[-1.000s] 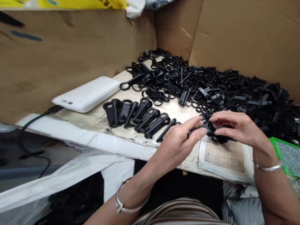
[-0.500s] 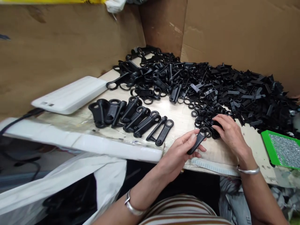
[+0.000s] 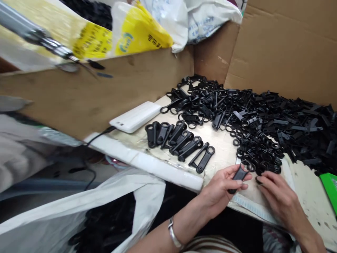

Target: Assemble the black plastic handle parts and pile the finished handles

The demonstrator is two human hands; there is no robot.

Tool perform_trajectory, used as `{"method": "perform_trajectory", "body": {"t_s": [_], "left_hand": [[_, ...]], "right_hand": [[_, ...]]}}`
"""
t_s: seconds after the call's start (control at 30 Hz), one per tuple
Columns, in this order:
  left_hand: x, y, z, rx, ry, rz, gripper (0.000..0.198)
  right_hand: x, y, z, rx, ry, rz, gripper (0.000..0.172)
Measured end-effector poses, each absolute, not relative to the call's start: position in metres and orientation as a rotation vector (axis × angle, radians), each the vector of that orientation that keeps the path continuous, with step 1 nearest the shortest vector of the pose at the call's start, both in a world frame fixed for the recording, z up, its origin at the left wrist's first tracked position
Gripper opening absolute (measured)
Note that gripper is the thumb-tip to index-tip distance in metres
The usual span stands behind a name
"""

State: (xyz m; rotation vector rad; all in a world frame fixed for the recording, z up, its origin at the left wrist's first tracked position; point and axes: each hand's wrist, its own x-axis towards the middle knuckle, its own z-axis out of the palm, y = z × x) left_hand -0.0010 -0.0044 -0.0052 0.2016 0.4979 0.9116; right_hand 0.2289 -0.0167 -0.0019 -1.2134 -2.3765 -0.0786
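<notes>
Your left hand (image 3: 219,188) is closed on a black lever (image 3: 238,175), thumb on top and fingers under its shaft, with the ringed end pointing up and away over the near table (image 3: 223,146) edge. Your right hand (image 3: 279,198) lies low just beside it, fingertips at the near rim of the ring pile (image 3: 259,154); whether they pinch a ring cannot be told. By the look of it, the step in hand is a pick from that pile with the lever held ready. The pick calls for a fine fingertip pinch on one ring alone, since the rings lie touching and tangled. Left of the hands, a row (image 3: 181,140) of levers lies side by side, overlapping. Behind it rests a white pack (image 3: 135,116) with its cable (image 3: 97,135). The loose heap (image 3: 276,109) fills the far table against the cardboard (image 3: 284,52). A green tray (image 3: 330,186) shows at the right edge.
</notes>
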Motion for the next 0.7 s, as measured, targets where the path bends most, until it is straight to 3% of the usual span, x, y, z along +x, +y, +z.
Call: {"method": "perform_trajectory", "body": {"t_s": [0.23,0.47,0.7], "left_hand": [[-0.003,-0.011,-0.007,0.282,0.498,0.920,0.045],[-0.001,-0.016,-0.011,0.419,0.602,0.954,0.048],[0.002,-0.017,-0.013,0.546,0.594,1.014,0.046]], "right_hand": [[0.232,-0.042,-0.019,-1.317,-2.433,-0.047,0.013],[0.212,-0.040,0.006,-1.447,-2.182,0.150,0.027],[0.168,-0.023,0.016,-1.283,-1.932,0.212,0.025]]}}
